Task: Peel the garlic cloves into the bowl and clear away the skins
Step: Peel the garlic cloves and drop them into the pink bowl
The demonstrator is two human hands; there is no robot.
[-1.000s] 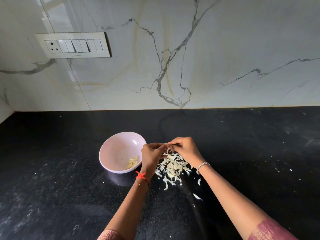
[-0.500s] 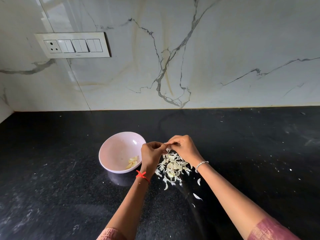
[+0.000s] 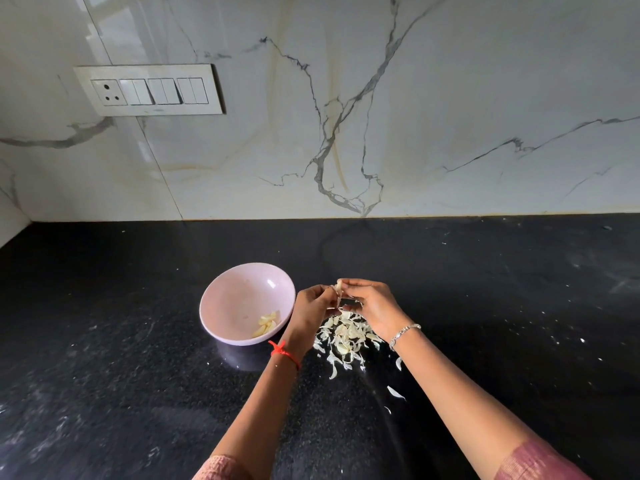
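From the head camera, the only view here, your two hands meet just right of the bowl [image 3: 221,292] and above the pile of skins [image 3: 346,336]. Since a second ago they have drawn slightly apart at the fingertips. Then the thumbs and forefingers were pressed close with almost nothing pale showing between them. Now the tip of the garlic clove [image 3: 339,285] stands clear at the top of the pinch, and a thin strip that looks like loosened skin hangs below it in the gap between your hands. Your right hand [image 3: 372,306] has its thumb and forefinger clamped on the clove, the other fingers curled under. Your left hand [image 3: 310,313] is curled too, its fingertips pinched on the clove's near side, though I cannot tell whether they grip the flesh or only the skin. I read this as the skin beginning to come away, so this clove is partly peeled and not ready to drop. Nothing else has moved: the bowl sits in the same spot on the black countertop [image 3: 138,375], with the same few peeled cloves [image 3: 268,323] low against its right wall. The pile looks no larger, and the stray skins [image 3: 394,392] nearer you lie where they lay, so clearing up is not yet started.
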